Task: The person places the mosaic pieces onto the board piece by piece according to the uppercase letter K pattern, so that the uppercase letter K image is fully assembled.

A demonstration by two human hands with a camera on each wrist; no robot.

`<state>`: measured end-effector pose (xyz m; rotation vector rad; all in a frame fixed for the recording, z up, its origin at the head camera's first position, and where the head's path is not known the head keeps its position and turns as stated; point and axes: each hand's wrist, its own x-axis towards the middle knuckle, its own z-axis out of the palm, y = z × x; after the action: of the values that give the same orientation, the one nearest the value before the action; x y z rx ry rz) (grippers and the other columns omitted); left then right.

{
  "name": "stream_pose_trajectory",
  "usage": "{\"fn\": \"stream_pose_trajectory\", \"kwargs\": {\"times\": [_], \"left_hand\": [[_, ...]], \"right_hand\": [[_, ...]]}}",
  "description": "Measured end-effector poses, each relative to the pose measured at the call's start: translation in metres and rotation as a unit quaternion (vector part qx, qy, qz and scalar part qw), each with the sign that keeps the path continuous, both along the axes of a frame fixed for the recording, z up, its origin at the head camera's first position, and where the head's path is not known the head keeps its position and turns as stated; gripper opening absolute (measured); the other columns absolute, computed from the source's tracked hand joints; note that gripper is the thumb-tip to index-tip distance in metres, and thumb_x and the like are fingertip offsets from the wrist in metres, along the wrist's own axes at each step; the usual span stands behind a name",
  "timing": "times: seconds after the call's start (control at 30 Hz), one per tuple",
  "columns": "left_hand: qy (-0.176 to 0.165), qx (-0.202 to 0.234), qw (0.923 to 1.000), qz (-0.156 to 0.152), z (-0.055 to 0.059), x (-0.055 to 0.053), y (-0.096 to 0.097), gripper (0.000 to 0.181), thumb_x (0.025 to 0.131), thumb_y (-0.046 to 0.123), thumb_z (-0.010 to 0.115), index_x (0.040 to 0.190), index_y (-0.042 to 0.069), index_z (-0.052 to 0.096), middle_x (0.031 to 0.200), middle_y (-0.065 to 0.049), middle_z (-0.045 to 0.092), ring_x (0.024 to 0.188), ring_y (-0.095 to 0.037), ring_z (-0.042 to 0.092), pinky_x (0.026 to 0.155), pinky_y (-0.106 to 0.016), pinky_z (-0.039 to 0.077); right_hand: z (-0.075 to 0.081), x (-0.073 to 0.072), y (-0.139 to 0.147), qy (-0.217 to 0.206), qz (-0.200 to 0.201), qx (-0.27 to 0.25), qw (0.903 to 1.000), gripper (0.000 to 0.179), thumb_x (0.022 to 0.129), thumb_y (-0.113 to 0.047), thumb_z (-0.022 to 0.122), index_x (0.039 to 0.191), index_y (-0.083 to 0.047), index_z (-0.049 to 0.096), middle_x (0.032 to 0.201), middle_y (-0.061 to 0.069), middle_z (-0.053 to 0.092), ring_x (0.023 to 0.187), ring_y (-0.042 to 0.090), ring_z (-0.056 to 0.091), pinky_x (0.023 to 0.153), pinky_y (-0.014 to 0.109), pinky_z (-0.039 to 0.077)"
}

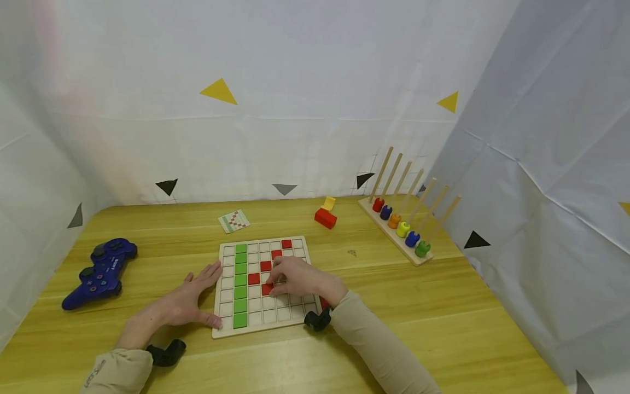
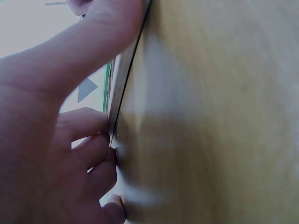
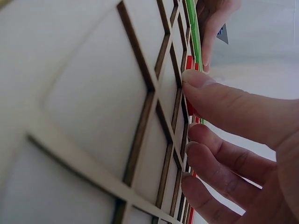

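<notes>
Left hand [image 1: 184, 303] lay flat, grip loose, against the board [image 1: 263, 284] edge — right hand [image 1: 300, 278] grip pinched a red tile [image 1: 267, 289].

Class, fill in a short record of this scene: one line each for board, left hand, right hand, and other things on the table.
Board: grid board, one green column, red tiles in a diagonal
Left hand: flat on the table, fingers against the board's left edge
Right hand: fingertips on a red tile
Others: blue gamepad, card, red block, peg rack
</notes>
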<state>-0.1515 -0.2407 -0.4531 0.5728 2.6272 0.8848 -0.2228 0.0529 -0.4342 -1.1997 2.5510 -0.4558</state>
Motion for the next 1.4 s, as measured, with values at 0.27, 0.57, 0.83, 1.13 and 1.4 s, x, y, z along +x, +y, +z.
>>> {"fn": "stream_pose_trajectory", "kwargs": {"times": [0.27, 0.57, 0.83, 1.13, 1.4], "left_hand": [[0.001, 0.001, 1.0000, -0.001, -0.001, -0.001, -0.001, 0.124, 0.070, 0.053, 0.085, 0.158, -0.003, 0.018, 0.167, -0.022, 0.006, 0.151, -0.047, 0.002, 0.117, -0.070, -0.003], [-0.005, 0.003, 1.0000, -0.006, -0.003, -0.002, 0.000, 0.123, 0.071, 0.053, 0.085, 0.158, -0.002, 0.017, 0.167, -0.021, 0.004, 0.152, -0.047, 0.000, 0.116, -0.070, -0.004], [0.001, 0.004, 1.0000, -0.005, -0.003, -0.002, 0.000, 0.124, 0.070, 0.053, 0.085, 0.158, -0.003, 0.018, 0.167, -0.023, 0.005, 0.151, -0.048, 0.001, 0.116, -0.070, -0.003], [0.002, 0.004, 1.0000, -0.006, -0.002, -0.001, -0.002, 0.124, 0.070, 0.053, 0.085, 0.158, -0.003, 0.018, 0.166, -0.023, 0.006, 0.151, -0.047, 0.002, 0.116, -0.070, -0.003], [0.001, 0.003, 1.0000, -0.006, -0.001, 0.000, -0.002, 0.123, 0.071, 0.053, 0.085, 0.158, -0.003, 0.018, 0.167, -0.022, 0.006, 0.151, -0.047, 0.002, 0.116, -0.070, -0.003]], "right_hand": [[-0.002, -0.002, 0.001, 0.005, 0.003, -0.004, 1.0000, 0.028, 0.087, -0.033, 0.078, 0.111, -0.019, 0.078, 0.095, -0.004, 0.060, 0.084, 0.007, 0.054, 0.072, 0.016, 0.043], [0.001, -0.002, 0.009, 0.007, 0.021, -0.023, 0.9995, 0.027, 0.089, -0.032, 0.077, 0.113, -0.018, 0.075, 0.104, -0.002, 0.060, 0.087, 0.008, 0.058, 0.076, 0.016, 0.046], [0.022, -0.004, 0.037, -0.020, 0.013, -0.080, 0.9966, 0.030, 0.091, -0.024, 0.075, 0.118, -0.010, 0.071, 0.113, 0.005, 0.062, 0.096, 0.018, 0.060, 0.083, 0.029, 0.053], [0.023, -0.013, 0.080, -0.055, -0.030, -0.075, 0.9952, 0.033, 0.090, -0.023, 0.076, 0.119, -0.009, 0.071, 0.114, 0.006, 0.064, 0.101, 0.026, 0.061, 0.089, 0.046, 0.053], [0.015, -0.017, 0.117, -0.051, -0.034, -0.090, 0.9941, 0.034, 0.086, -0.022, 0.081, 0.116, -0.009, 0.072, 0.109, 0.007, 0.065, 0.096, 0.025, 0.062, 0.087, 0.046, 0.053]]}}
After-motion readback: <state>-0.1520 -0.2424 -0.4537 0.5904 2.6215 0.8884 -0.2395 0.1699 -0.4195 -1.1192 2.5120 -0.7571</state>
